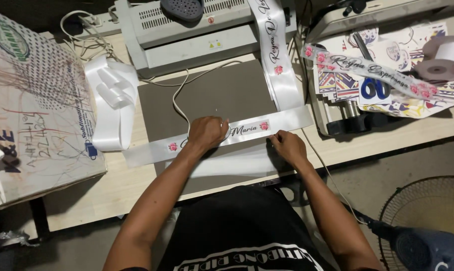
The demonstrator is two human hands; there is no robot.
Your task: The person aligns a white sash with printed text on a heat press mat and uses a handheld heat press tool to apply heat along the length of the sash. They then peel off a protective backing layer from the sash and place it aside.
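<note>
A white satin ribbon [287, 120] printed with script lettering and pink roses lies across a dark grey mat [222, 95] on the wooden table. My left hand [206, 132] rests fisted on the ribbon near its middle, pressing it down. My right hand [287, 146] pinches the lower edge of the ribbon, or a thin strip under it, just right of the lettering. A second printed ribbon length [276, 55] runs up from the right end onto a grey machine [187, 35].
A loose bundle of plain white ribbon [111, 100] lies left of the mat. A large printed paper sack [31, 100] fills the left. At right lie another printed ribbon [367, 70], sticker sheets, a ribbon spool [445, 57] and blue-handled scissors [375, 90]. A floor fan [423, 226] stands lower right.
</note>
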